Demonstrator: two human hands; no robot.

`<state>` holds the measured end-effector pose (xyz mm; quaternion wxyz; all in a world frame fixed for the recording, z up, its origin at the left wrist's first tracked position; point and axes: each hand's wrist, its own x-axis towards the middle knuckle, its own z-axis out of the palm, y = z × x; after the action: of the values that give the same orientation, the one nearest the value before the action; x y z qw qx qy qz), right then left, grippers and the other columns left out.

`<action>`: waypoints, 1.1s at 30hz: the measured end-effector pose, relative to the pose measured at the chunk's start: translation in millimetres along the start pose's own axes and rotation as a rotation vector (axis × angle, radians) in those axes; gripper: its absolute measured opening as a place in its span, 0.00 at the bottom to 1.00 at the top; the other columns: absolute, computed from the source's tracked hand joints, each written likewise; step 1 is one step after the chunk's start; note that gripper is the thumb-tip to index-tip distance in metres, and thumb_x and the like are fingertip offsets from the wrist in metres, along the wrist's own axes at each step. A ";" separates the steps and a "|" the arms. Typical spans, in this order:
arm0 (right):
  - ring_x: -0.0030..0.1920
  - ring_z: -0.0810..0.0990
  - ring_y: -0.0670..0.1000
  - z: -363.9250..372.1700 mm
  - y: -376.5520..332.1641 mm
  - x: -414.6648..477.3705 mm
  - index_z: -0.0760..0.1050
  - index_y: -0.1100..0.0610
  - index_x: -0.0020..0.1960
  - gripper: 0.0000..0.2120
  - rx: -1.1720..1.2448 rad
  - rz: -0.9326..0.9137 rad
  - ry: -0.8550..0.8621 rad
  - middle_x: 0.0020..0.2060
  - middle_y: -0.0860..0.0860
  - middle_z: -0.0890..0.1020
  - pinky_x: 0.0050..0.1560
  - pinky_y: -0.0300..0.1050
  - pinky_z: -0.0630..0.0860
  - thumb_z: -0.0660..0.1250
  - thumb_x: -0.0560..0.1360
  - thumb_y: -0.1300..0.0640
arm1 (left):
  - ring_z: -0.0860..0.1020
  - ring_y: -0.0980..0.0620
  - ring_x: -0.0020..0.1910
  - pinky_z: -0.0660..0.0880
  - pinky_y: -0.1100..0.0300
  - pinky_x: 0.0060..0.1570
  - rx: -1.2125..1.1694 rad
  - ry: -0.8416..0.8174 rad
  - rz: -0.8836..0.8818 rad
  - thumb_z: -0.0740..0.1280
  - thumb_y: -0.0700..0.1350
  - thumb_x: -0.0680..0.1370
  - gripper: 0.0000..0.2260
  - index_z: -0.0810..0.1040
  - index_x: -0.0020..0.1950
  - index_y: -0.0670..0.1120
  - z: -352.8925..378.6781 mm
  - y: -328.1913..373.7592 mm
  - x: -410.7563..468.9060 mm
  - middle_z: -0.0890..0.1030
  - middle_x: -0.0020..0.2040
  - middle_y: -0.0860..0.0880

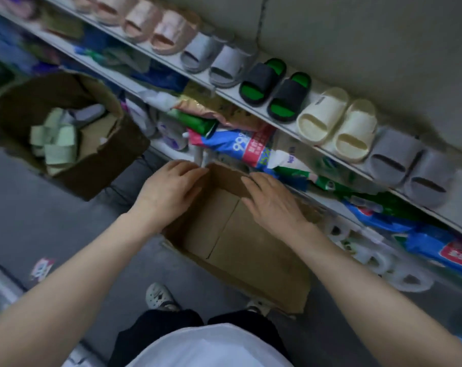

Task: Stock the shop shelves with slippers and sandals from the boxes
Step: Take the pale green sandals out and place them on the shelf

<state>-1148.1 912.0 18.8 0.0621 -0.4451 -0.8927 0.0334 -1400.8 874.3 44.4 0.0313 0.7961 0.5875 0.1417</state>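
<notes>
An empty brown cardboard box (240, 250) stands open on the floor in front of my feet. My left hand (169, 188) holds the left end of the box's far flap (226, 178), fingers at its corner. My right hand (273, 201) grips the right end of the same flap, fingers over its top edge and thumb on the inner side. A second, torn cardboard box (111, 154) sits to the left with pale green slippers (56, 144) and a grey slipper (88, 113) inside. The white upper shelf (224, 92) carries pink (148, 25), grey (214, 58), black-and-green (276, 91), cream (338, 123) and grey slippers (410, 165) in a row.
The lower shelf behind the box is crammed with coloured packets, among them a blue-and-red pack (240, 147) and green packs (333, 184). White plastic-wrapped rolls (378, 258) lie at the bottom right. Grey floor (39, 221) spreads left; my shoe (159, 296) is near the box.
</notes>
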 end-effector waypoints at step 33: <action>0.57 0.77 0.63 219.5 -337.6 501.8 0.74 0.63 0.66 0.18 0.350 -0.140 -0.370 0.57 0.60 0.79 0.56 0.55 0.74 0.65 0.78 0.58 | 0.77 0.46 0.56 0.77 0.52 0.53 -0.125 -0.116 -0.706 0.73 0.40 0.72 0.20 0.78 0.64 0.46 -15.4 -551.7 -98.9 0.80 0.57 0.49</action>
<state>-1745.0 1108.7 -119.1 -0.0242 -0.3512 -0.8981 0.2637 -1942.6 948.9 -78.9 0.1600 0.5474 0.8137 0.1124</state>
